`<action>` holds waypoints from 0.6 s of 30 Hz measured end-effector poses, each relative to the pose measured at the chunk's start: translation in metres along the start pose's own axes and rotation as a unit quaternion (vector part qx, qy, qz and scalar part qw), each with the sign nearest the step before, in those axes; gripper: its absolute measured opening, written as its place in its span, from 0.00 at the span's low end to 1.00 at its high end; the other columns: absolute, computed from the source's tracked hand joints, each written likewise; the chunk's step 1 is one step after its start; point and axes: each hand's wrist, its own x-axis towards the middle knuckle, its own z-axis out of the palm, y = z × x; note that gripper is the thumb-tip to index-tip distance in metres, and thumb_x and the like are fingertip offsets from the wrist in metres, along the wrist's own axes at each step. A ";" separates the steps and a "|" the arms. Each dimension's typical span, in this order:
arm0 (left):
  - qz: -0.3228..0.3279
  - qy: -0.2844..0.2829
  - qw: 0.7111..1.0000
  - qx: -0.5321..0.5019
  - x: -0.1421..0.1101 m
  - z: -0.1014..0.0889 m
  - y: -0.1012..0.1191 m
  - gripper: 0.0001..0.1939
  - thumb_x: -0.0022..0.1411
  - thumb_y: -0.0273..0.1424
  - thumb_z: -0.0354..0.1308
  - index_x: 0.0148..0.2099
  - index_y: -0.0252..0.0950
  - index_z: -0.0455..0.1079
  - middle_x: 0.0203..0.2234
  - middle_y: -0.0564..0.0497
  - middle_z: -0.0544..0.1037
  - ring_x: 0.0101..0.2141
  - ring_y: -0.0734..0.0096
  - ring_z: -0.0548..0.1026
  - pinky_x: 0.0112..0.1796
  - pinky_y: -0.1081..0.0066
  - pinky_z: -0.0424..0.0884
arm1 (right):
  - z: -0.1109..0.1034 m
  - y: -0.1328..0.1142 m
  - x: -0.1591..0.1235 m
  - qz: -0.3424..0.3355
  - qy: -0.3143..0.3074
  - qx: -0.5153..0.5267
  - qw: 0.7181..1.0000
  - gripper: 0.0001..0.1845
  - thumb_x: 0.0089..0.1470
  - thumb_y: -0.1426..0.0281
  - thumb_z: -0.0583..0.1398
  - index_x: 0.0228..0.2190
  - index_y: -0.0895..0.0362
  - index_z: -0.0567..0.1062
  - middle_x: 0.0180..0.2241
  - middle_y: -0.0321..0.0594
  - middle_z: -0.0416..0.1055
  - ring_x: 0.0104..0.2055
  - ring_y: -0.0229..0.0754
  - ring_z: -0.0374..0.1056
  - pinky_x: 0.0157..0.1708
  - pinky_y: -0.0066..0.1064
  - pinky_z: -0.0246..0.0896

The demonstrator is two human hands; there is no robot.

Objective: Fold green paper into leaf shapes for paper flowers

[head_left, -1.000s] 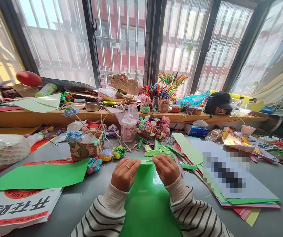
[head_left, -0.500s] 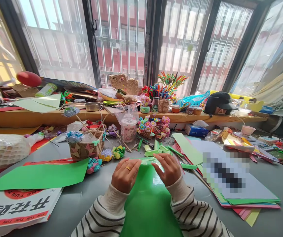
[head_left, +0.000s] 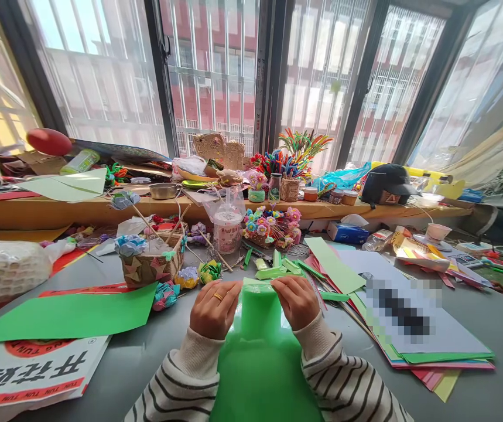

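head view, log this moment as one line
left hand: holding pale green folded paper, left end; right hand: holding its right end; below: glossy green surface; beyond: folded green strips

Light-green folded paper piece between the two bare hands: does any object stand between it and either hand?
Nothing visible does. The bare left hand holds the left end of the light-green folded paper piece, the bare right hand its right end. The loose bright-green paper strips lie beyond it, not in between.
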 end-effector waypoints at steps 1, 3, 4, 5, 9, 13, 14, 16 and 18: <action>-0.025 0.010 1.000 0.002 -0.001 0.000 -0.002 0.09 0.47 0.23 0.54 0.34 0.35 0.68 0.25 0.51 0.76 0.27 0.71 0.71 0.35 0.68 0.65 | -0.001 0.001 0.000 0.019 0.006 0.009 1.000 0.08 0.47 0.75 0.52 0.29 0.57 0.71 0.26 0.39 0.70 0.31 0.39 0.62 0.32 0.32 0.56; -0.102 0.023 0.994 -0.015 -0.002 0.001 -0.004 0.08 0.48 0.25 0.53 0.33 0.36 0.69 0.25 0.50 0.76 0.28 0.69 0.72 0.34 0.68 0.65 | -0.002 0.003 0.000 0.080 0.023 0.044 0.996 0.08 0.47 0.73 0.52 0.28 0.58 0.71 0.26 0.40 0.70 0.31 0.39 0.63 0.32 0.32 0.57; -0.152 0.018 0.987 -0.043 -0.002 0.002 -0.004 0.08 0.48 0.26 0.53 0.33 0.36 0.69 0.26 0.49 0.76 0.29 0.69 0.72 0.34 0.68 0.65 | -0.002 0.004 0.000 0.121 0.030 0.071 0.990 0.08 0.47 0.72 0.52 0.27 0.59 0.71 0.26 0.41 0.69 0.31 0.39 0.63 0.32 0.32 0.58; -0.210 -0.001 0.974 -0.086 -0.002 0.003 -0.005 0.08 0.49 0.27 0.51 0.34 0.35 0.68 0.28 0.48 0.75 0.30 0.68 0.71 0.35 0.68 0.65 | -0.002 0.006 0.000 0.167 0.034 0.105 0.980 0.09 0.47 0.71 0.52 0.26 0.59 0.71 0.25 0.42 0.69 0.30 0.39 0.63 0.31 0.32 0.59; -0.454 -0.150 0.815 -0.328 -0.002 0.010 -0.003 0.15 0.48 0.37 0.51 0.37 0.32 0.67 0.34 0.45 0.73 0.34 0.67 0.71 0.35 0.69 0.67 | 0.003 0.010 0.000 0.351 0.000 0.261 0.900 0.12 0.43 0.64 0.54 0.24 0.60 0.71 0.23 0.41 0.70 0.26 0.40 0.65 0.25 0.31 0.62; -0.569 -0.164 0.638 -0.492 -0.003 0.017 -0.001 0.22 0.38 0.41 0.57 0.34 0.30 0.67 0.31 0.45 0.74 0.34 0.63 0.72 0.34 0.68 0.68 | 0.010 0.011 -0.003 0.425 -0.028 0.347 0.836 0.15 0.40 0.60 0.56 0.23 0.61 0.73 0.22 0.41 0.71 0.26 0.42 0.66 0.26 0.32 0.63; -0.580 -0.165 0.605 -0.521 -0.003 0.018 -0.001 0.21 0.37 0.41 0.58 0.32 0.31 0.68 0.29 0.46 0.75 0.32 0.64 0.72 0.34 0.67 0.68 | 0.011 0.011 -0.003 0.424 -0.035 0.356 0.832 0.16 0.40 0.60 0.56 0.23 0.61 0.73 0.23 0.41 0.71 0.26 0.42 0.66 0.26 0.32 0.63; -0.597 -0.162 0.559 -0.552 -0.003 0.018 -0.001 0.16 0.34 0.38 0.61 0.27 0.32 0.69 0.24 0.49 0.76 0.28 0.66 0.73 0.32 0.67 0.69 | 0.012 0.009 -0.005 0.404 -0.041 0.341 0.848 0.15 0.41 0.62 0.55 0.26 0.61 0.72 0.25 0.43 0.70 0.27 0.42 0.66 0.24 0.31 0.63; -0.610 -0.148 0.541 -0.560 -0.004 0.018 0.000 0.12 0.34 0.35 0.62 0.24 0.34 0.69 0.21 0.51 0.75 0.25 0.68 0.73 0.30 0.69 0.70 | 0.012 0.007 -0.006 0.355 -0.023 0.280 0.892 0.16 0.42 0.65 0.54 0.33 0.61 0.70 0.30 0.45 0.68 0.29 0.41 0.65 0.23 0.31 0.64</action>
